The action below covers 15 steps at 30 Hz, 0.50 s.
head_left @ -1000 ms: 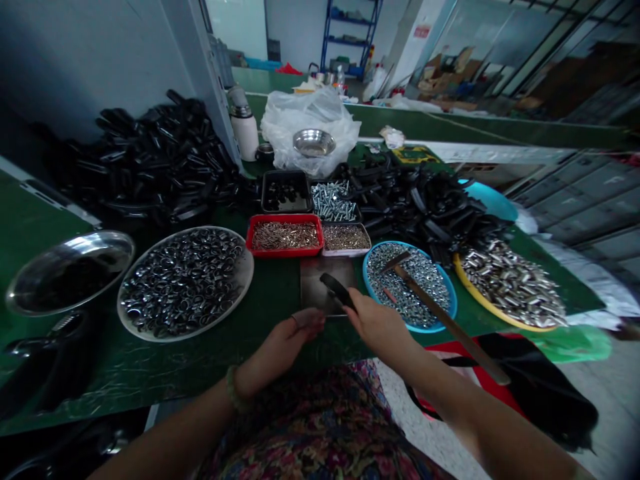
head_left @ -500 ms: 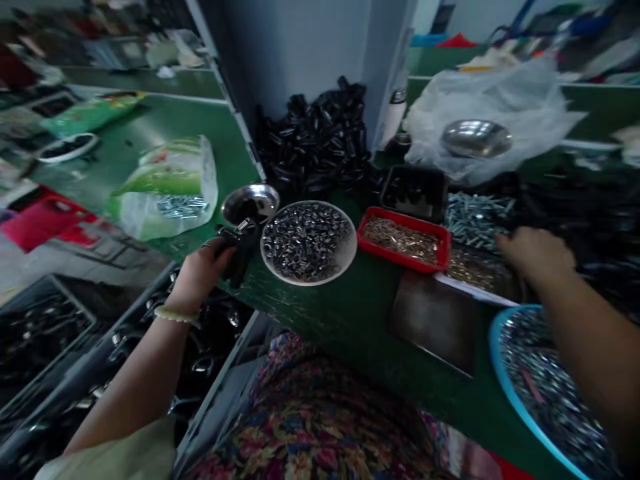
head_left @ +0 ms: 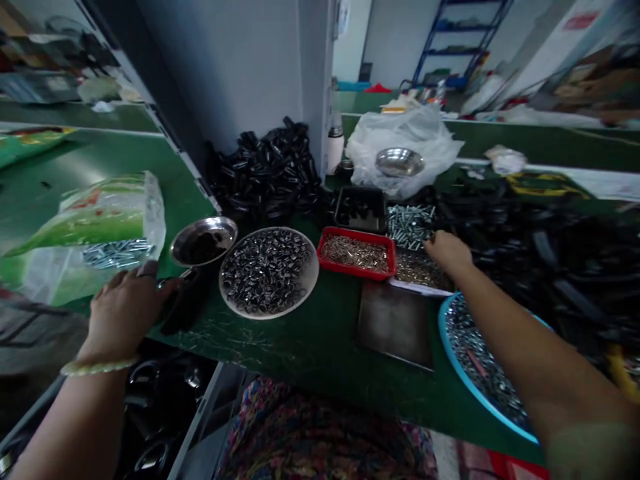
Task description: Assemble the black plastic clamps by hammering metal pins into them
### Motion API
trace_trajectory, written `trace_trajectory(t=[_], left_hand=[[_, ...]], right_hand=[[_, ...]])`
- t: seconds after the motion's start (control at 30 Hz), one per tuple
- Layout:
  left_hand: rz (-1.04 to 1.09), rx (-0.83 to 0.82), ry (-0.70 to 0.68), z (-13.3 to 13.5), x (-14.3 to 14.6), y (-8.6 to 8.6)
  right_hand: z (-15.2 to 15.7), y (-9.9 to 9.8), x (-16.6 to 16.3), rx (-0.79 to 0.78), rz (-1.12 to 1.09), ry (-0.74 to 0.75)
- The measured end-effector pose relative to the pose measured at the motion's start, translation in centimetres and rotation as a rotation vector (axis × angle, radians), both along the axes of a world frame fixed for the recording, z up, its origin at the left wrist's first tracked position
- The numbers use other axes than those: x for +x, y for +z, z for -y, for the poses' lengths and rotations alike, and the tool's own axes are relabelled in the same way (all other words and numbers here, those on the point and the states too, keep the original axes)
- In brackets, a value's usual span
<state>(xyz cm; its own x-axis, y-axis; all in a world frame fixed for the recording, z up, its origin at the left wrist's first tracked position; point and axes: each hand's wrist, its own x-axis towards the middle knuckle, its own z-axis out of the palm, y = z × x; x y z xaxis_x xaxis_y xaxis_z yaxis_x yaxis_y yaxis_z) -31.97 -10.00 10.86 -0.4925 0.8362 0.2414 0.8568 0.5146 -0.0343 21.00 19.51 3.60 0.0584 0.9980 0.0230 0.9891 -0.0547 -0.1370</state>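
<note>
My left hand [head_left: 123, 310] is at the left edge of the green table [head_left: 300, 340], its fingers curled over a black part [head_left: 184, 305] that lies beside a small steel bowl [head_left: 203, 240]. My right hand [head_left: 447, 252] reaches far over the small tray of fine metal pieces [head_left: 417, 270], next to the pile of silver screws [head_left: 410, 223]; its fingertips are hidden. Between the hands lie a round plate of shiny metal rings [head_left: 267, 270], a red tray of small rings [head_left: 357, 253] and a flat steel plate [head_left: 395, 323].
Heaps of black plastic parts [head_left: 265, 170] fill the back and right of the table. A blue-rimmed dish of small metal pieces [head_left: 475, 360] sits under my right forearm. A bag of screws [head_left: 100, 227] lies at the left. A bin of black parts [head_left: 160, 413] stands below the table edge.
The view swung left and then partly back. My left hand went from the steel plate to the table's left edge with a black part. My right hand reached out to the far trays.
</note>
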Motion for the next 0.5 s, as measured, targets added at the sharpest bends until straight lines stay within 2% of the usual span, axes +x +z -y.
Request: trace_trajectory(t=[0.07, 0.1, 0.17, 0.2, 0.23, 0.33, 0.4, 0.5], left_hand=[[-0.064, 0.106, -0.21, -4.3, 3.5, 1.4], [-0.007, 0.168, -0.329, -7.3, 6.0, 1.9], [0.145, 0.06, -0.634, -14.3, 11.7, 2.0], [0.163, -0.041, -0.735, -18.1, 14.6, 1.7], [0.144, -0.153, -0.768, -21.7, 17.3, 1.1], [0.13, -0.271, -0.772, -30.3, 23.5, -1.3], [0.122, -0.341, -0.755, -33.7, 25.7, -2.9], [0.102, -0.432, -0.749, -36.2, 26.6, -5.0]], right_hand=[[0.1, 0.6, -0.6, 0.047, -0.019, -0.042], [0.3, 1.0, -0.9, 0.082, -0.053, -0.049], [1.6, 2.1, -1.7, 0.179, -0.174, -0.027], [2.6, 2.7, -1.9, 0.229, -0.255, 0.008], [4.1, 3.1, -2.1, 0.276, -0.341, 0.054], [10.2, 3.7, -2.1, 0.36, -0.568, 0.188], [14.6, 3.3, -1.9, 0.359, -0.661, 0.232], [19.6, 2.2, -1.6, 0.351, -0.736, 0.257]])
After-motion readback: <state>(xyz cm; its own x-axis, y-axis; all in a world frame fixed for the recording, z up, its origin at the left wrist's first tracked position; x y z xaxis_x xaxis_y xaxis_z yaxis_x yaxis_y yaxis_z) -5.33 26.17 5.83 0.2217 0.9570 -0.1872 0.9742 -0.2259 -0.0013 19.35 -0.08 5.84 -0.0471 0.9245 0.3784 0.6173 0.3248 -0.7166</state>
